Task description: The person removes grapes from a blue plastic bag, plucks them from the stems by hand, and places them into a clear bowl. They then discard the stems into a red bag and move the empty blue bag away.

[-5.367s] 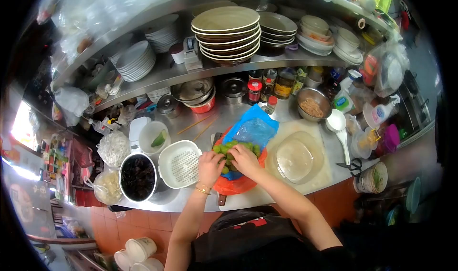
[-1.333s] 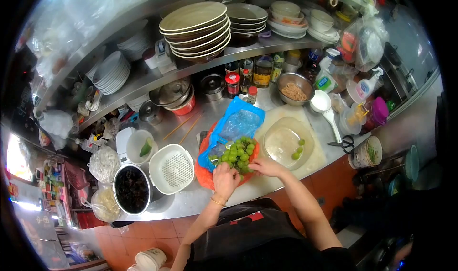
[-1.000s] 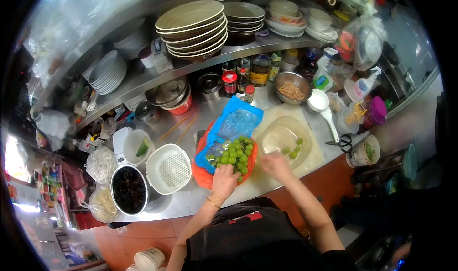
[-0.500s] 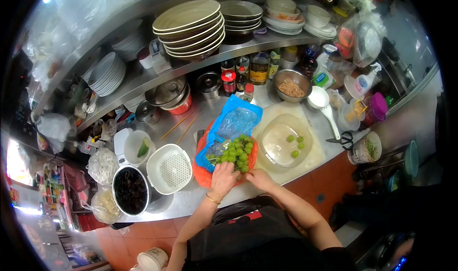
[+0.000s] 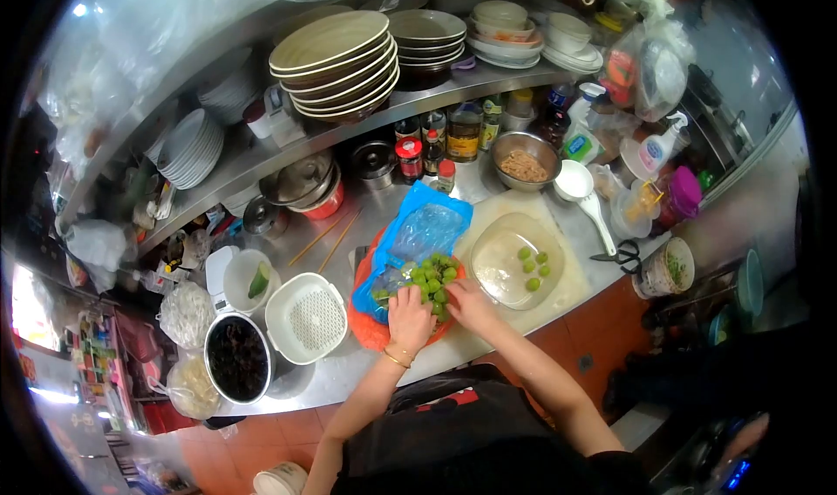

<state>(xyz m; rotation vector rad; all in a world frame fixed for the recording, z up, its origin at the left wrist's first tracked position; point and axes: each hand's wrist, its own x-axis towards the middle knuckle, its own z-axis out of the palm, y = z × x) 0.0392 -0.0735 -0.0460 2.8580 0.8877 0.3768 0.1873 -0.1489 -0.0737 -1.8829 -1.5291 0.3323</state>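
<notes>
A bunch of green grapes (image 5: 433, 274) lies on a blue plastic bag (image 5: 422, 225) with a red bag (image 5: 370, 325) under it. My left hand (image 5: 410, 320), with a bracelet at the wrist, is on the near left side of the bunch, its fingers bent over the grapes. At the bunch's right side is my right hand (image 5: 470, 306), its fingers closed by the grapes; what they pinch is too small to make out. To the right, a clear square bowl (image 5: 493, 264) on a white board (image 5: 558, 296) holds several loose grapes (image 5: 532, 283).
On the left stand a white strainer (image 5: 307, 318), a pot of dark food (image 5: 238, 358) and a tub with a green piece (image 5: 248, 269). Chopsticks (image 5: 339, 241) lie behind. Scissors (image 5: 626, 256) and a white ladle (image 5: 598, 220) are at right. Stacked bowls (image 5: 336, 68) fill the shelf.
My right hand has moved slightly up and right along the bunch. Another loose grape shows in the clear bowl. The whole view has shifted a little.
</notes>
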